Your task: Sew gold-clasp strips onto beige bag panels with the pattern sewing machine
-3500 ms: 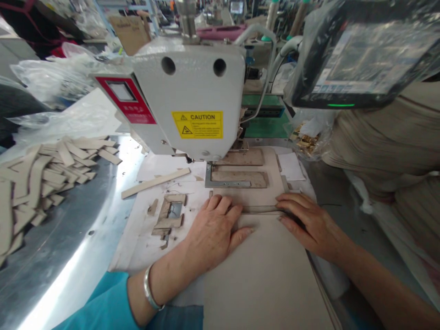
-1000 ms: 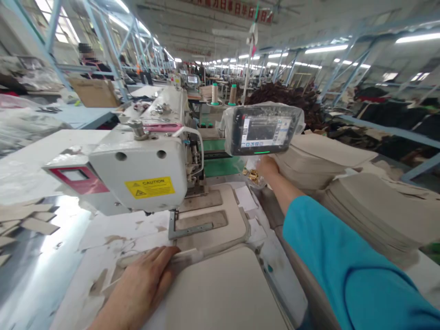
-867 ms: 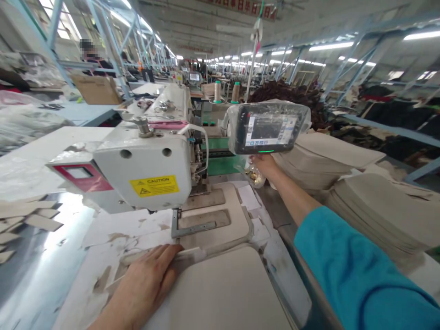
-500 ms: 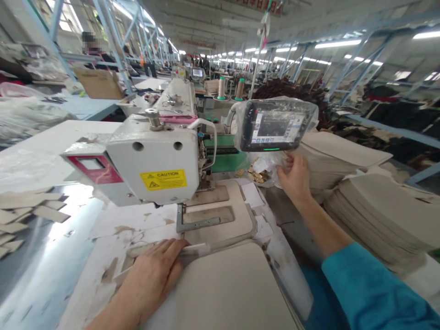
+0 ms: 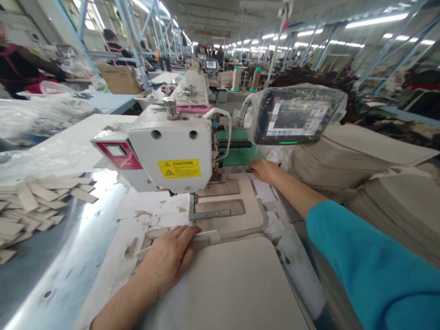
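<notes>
My left hand [image 5: 172, 256] lies at the front of the sewing machine's work area, its fingers closed on a pale flat strip [image 5: 206, 236]. Just beside it is a stack of beige rounded-corner panels [image 5: 237, 279]. Another beige panel [image 5: 250, 206] lies flat under the machine's clamp frame [image 5: 211, 214]. My right hand [image 5: 264, 171] reaches to the far right corner of that panel, fingers bent together; a small dark, shiny bit shows at the fingertips, too small to name. The white sewing machine head [image 5: 172, 151] stands over the panel's left side.
A plastic-wrapped screen [image 5: 292, 117] hangs above my right forearm. Tall stacks of beige panels [image 5: 319, 160] stand at the right. Loose beige strips [image 5: 41, 201] lie on the metal table [image 5: 85, 256] at left. Behind are two thread cones [image 5: 236, 79] and a person [image 5: 27, 68].
My right hand has moved left, from the clear bag of gold metal pieces to the panel's far corner. My left hand keeps its place by the strip. The view has shifted slightly.
</notes>
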A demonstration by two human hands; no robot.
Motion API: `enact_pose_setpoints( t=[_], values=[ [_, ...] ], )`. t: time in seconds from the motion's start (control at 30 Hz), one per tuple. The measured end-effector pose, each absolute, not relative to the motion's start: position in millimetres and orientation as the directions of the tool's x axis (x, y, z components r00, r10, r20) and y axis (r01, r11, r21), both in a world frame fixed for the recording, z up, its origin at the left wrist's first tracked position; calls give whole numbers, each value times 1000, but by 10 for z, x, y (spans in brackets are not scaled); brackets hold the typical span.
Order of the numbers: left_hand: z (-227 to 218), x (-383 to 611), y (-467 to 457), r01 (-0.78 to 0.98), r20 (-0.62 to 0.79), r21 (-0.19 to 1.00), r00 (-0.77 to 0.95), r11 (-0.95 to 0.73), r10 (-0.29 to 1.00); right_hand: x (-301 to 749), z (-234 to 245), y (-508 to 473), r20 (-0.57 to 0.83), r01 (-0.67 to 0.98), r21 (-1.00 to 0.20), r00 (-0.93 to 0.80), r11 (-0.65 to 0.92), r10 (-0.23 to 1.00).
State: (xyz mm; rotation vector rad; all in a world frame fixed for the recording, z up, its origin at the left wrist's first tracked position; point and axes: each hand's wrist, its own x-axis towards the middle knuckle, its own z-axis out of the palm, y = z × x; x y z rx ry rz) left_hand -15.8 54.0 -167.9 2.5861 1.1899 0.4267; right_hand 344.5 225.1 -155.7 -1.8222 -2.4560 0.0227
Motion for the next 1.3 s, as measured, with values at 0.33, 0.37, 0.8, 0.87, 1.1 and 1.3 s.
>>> enact_pose_setpoints(
  t=[0.33, 0.37, 0.8, 0.87, 1.1, 1.3],
  values=[
    [-1461, -35, 591, 739, 110, 491, 473, -462, 874, 3134, -1482, 1467, 0, 511, -859, 47, -24, 999],
    [-1422, 24, 606, 752, 96, 479, 467, -452, 879, 3063, -1489, 1353, -106, 346, -931, 39, -113, 994],
    [-1260, 916, 793, 845, 134, 80, 516, -528, 846, 2567, -1555, 722, 245, 674, -675, -179, 300, 953],
    [-1300, 971, 832, 852, 121, 119, 498, -510, 859, 2567, -1567, 710, 293, 726, -577, -242, 373, 925],
    [-1688, 924, 940, 710, 277, 143, 640, -690, 716, 2852, -1544, 1149, -182, 645, -761, -106, -72, 978],
    [-1869, 813, 1029, 757, 149, 138, 621, -638, 769, 2913, -1665, 1417, -250, 693, -705, -48, -148, 967]
  ],
)
